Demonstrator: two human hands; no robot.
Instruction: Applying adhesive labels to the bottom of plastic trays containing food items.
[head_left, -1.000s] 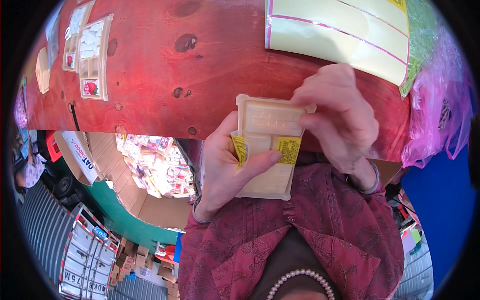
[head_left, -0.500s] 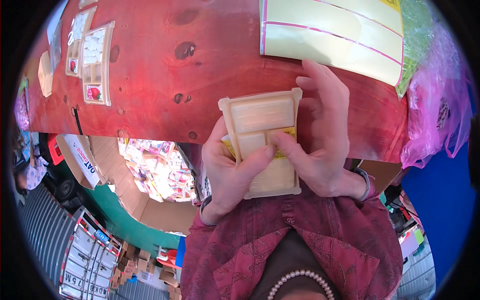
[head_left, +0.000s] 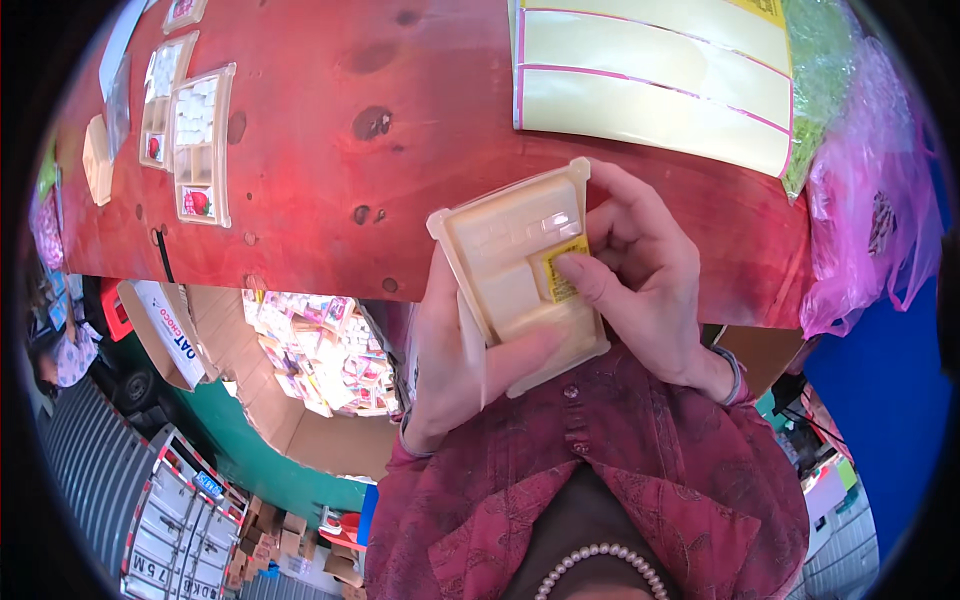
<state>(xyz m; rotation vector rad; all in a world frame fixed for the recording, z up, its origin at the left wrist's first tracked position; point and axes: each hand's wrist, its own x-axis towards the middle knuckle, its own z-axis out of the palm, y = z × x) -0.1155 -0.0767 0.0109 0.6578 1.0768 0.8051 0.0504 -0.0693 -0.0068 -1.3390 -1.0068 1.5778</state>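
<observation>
Stretching away before me is the red table, with a cardboard carton of small packets at its near edge on the left and a pale sheet lying far right. Compartmented trays rest far left. Near me, 1 beige tray sits angled: my left hand grips its left side, my right hand its right edge, thumb against a yellow label.
</observation>
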